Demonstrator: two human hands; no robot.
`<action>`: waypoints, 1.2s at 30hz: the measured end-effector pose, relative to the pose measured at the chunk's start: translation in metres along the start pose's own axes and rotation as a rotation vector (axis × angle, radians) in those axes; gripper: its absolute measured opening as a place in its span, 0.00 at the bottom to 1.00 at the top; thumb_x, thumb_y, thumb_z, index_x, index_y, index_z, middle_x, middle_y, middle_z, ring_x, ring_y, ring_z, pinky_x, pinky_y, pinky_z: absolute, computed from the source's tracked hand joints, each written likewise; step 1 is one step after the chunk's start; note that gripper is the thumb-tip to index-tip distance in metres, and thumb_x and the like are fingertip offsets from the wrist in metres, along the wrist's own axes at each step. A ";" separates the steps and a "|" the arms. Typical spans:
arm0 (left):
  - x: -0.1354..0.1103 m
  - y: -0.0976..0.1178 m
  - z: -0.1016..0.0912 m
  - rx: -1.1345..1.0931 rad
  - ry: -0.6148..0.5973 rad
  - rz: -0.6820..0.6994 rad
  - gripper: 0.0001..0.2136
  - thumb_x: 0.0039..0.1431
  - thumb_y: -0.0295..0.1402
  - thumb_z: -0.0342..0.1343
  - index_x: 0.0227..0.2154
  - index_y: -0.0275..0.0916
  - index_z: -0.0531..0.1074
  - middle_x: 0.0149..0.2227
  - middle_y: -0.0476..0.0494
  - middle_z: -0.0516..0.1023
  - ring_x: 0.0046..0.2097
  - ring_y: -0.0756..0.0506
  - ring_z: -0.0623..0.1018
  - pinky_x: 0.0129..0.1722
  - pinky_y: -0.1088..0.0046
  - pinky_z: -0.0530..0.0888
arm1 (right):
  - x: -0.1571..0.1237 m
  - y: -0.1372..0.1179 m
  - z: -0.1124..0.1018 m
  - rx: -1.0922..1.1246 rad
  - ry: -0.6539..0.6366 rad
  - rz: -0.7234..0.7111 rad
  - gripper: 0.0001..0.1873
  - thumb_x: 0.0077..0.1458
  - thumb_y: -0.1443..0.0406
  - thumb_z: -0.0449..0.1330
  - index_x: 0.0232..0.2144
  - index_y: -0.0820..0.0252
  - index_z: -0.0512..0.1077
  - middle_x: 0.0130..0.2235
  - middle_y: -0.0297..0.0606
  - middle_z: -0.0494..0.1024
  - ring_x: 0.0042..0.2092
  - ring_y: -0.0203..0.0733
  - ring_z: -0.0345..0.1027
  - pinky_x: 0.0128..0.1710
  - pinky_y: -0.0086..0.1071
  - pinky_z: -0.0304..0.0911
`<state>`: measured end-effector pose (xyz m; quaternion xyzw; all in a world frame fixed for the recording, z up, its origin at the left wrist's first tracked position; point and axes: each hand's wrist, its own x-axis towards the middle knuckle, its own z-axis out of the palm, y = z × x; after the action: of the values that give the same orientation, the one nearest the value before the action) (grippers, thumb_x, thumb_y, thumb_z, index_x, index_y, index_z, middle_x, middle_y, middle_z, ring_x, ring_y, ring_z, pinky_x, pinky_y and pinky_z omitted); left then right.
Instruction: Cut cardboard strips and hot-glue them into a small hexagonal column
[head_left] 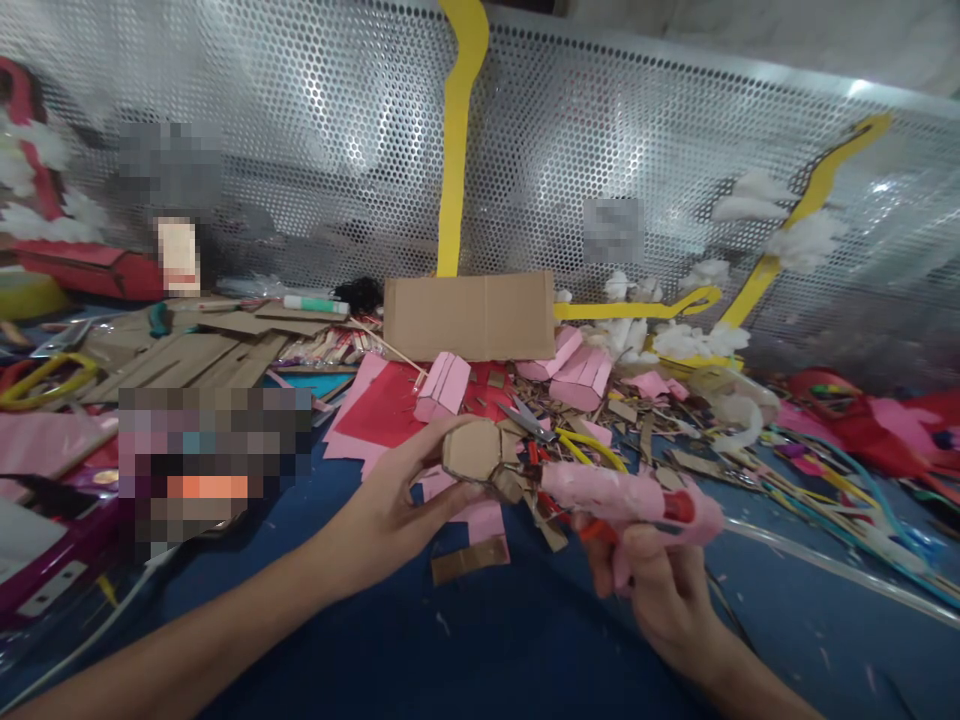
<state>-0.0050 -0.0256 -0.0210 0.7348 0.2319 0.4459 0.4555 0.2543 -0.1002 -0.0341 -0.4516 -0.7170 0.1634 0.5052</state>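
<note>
My left hand [409,495] is closed around a small many-sided piece of brown cardboard [471,450], its flat face turned up. In my right hand [664,575] is a pink hot glue gun [600,488], gripped by its handle, with a clear glue stick [840,562] running out of its back end. The gun's nozzle is at the right edge of the cardboard piece; I cannot tell whether they touch. Just beyond lie scissors with yellow handles [592,447] and a pink box-like paper shape [444,386]. A brown cardboard strip [470,560] lies below my left hand.
A cardboard box [469,318] stands at the back, a yellow strip [454,150] rising behind it. Red paper [386,405], cardboard scraps and white fluff [701,340] clutter the dark blue table [480,660]. A perforated metal panel [337,120] closes off the back. Parts at left are pixelated.
</note>
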 end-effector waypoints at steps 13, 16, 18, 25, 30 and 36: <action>0.001 -0.001 0.000 -0.001 0.003 -0.047 0.17 0.70 0.36 0.60 0.58 0.42 0.71 0.56 0.38 0.82 0.55 0.41 0.81 0.59 0.60 0.79 | -0.006 0.003 -0.002 0.004 0.016 -0.064 0.27 0.75 0.51 0.50 0.25 0.53 0.69 0.20 0.31 0.72 0.20 0.38 0.63 0.19 0.31 0.63; 0.001 -0.004 0.000 0.012 0.014 -0.075 0.18 0.69 0.36 0.60 0.59 0.42 0.70 0.57 0.37 0.81 0.56 0.40 0.81 0.59 0.60 0.78 | -0.011 0.011 -0.001 0.002 -0.003 -0.030 0.25 0.74 0.52 0.51 0.26 0.54 0.69 0.21 0.31 0.71 0.20 0.38 0.62 0.21 0.31 0.62; 0.001 -0.006 -0.001 0.009 0.016 -0.093 0.18 0.69 0.36 0.60 0.60 0.43 0.70 0.58 0.38 0.81 0.57 0.41 0.80 0.59 0.61 0.78 | -0.015 0.016 -0.001 -0.002 0.006 -0.001 0.25 0.74 0.52 0.52 0.26 0.54 0.69 0.21 0.31 0.71 0.21 0.37 0.62 0.21 0.31 0.61; 0.000 -0.009 -0.001 0.021 0.019 -0.112 0.19 0.69 0.35 0.60 0.61 0.42 0.70 0.56 0.38 0.82 0.54 0.41 0.81 0.56 0.61 0.80 | -0.014 0.018 -0.001 -0.066 -0.002 -0.024 0.26 0.75 0.53 0.50 0.25 0.55 0.70 0.21 0.32 0.71 0.21 0.36 0.62 0.22 0.31 0.59; 0.001 -0.006 -0.005 0.040 -0.006 -0.137 0.23 0.68 0.36 0.61 0.63 0.42 0.68 0.58 0.36 0.80 0.57 0.38 0.81 0.56 0.59 0.81 | -0.006 0.009 -0.003 -0.084 -0.020 -0.067 0.27 0.75 0.52 0.49 0.24 0.54 0.69 0.19 0.31 0.70 0.20 0.37 0.62 0.19 0.30 0.59; 0.002 -0.006 -0.009 0.054 -0.048 -0.087 0.24 0.72 0.38 0.56 0.67 0.44 0.65 0.63 0.35 0.77 0.62 0.37 0.78 0.62 0.55 0.77 | -0.006 0.009 -0.004 -0.070 0.025 -0.077 0.27 0.75 0.52 0.51 0.23 0.55 0.70 0.20 0.32 0.73 0.20 0.36 0.66 0.20 0.29 0.62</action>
<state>-0.0117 -0.0169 -0.0237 0.7464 0.2648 0.4014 0.4600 0.2625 -0.1014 -0.0420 -0.4428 -0.7328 0.1130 0.5041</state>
